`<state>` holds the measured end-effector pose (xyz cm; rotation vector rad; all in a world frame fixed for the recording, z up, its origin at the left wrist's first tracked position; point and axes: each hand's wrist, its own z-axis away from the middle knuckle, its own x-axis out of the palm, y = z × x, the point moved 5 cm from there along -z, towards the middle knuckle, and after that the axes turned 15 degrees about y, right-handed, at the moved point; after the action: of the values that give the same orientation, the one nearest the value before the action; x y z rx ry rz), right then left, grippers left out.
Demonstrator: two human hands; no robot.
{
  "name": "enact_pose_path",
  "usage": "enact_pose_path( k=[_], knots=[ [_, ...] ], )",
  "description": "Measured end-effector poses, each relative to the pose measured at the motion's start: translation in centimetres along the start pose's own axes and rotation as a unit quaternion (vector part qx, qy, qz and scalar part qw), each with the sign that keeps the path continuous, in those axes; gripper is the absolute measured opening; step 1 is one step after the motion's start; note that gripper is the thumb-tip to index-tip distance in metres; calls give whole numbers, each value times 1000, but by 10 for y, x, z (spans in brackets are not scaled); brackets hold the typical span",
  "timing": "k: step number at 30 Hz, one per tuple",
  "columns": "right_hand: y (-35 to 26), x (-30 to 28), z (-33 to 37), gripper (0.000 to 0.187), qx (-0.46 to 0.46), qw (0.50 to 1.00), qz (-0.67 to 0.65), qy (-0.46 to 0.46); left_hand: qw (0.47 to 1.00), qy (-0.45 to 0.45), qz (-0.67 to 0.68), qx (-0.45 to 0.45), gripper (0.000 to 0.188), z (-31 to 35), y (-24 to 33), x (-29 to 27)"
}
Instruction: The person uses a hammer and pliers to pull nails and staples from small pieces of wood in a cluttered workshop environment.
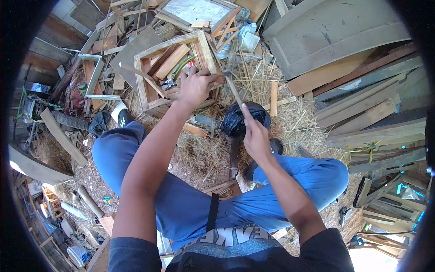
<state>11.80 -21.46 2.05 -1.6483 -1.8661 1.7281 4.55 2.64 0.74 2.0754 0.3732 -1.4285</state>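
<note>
Between and beyond my knees stands an open wooden box frame (141, 86) with worn, pale edges. My left hand (195, 87) lies over its near right corner, fingers closed on a small brown piece of wood (218, 79). My right hand (256, 138) grips a hammer (235, 92) by its long pale handle, forefinger stretched along it. The hammer's head is up beside the box's right edge, close to my left fingers. Inside the box lie a loose board (172, 62) and something with a curved green and yellow part (185, 62); my left hand partly hides the inside.
A black plastic bag (235, 121) sits below the hammer, near my right foot. Straw (199, 154) and wood scraps cover the ground. Stacked planks (362, 109) and a large grey panel (335, 36) stand at the right. A pale-topped frame (197, 11) lies beyond the box.
</note>
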Motion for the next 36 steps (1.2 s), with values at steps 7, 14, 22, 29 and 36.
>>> enact_pose_path(
  k=[7, 14, 22, 29, 36],
  knots=[
    [-8, -3, 0, 62, -24, 1000, -9, 9, 997, 62, 14, 38, 29, 1, 0, -8],
    [2, -6, -26, 55, 31, 998, -31, 42, 970, 26, 241, -27, 29, -14, -15, -12],
    [-11, -9, -33, 55, 57, 996, -53, 32, 943, -7, 325, -74, 35, -17, -2, -39],
    [-12, -8, -31, 53, 79, 993, -81, 17, 912, -41, 378, -155, 38, -12, -5, -41],
    [-15, -6, -32, 52, 60, 993, -95, 25, 920, -9, 354, -165, 42, -13, -11, -40]
  ],
)
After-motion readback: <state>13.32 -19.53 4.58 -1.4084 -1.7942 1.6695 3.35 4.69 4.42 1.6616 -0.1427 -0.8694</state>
